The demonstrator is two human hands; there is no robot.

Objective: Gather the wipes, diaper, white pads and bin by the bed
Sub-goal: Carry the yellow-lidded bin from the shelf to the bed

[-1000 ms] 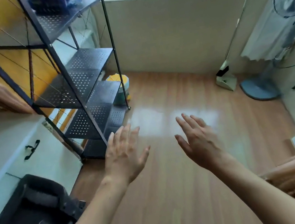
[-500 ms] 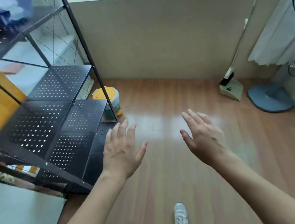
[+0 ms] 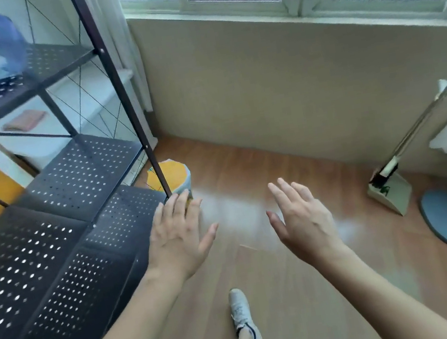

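While both my forearms reach forward over the wooden plank floor (image 3: 281,292), my left hand (image 3: 176,236) and right hand (image 3: 303,219) hover palm-down, fingers spread and holding nothing. Just beyond my left fingertips, the round yellow-topped bin (image 3: 176,175) stands on the floor beside the black perforated metal shelf rack (image 3: 72,194), under the window wall.

Your floor (image 3: 295,290) reads as wood-look laminate, smooth and glossy, with a pale glare patch. The shelving rack (image 3: 69,177) is dark perforated metal, matt finish. The bin (image 3: 176,177) shows a yellow film liner. The shoe (image 3: 240,311) is white fabric, laced. The wall (image 3: 278,95) is matt.
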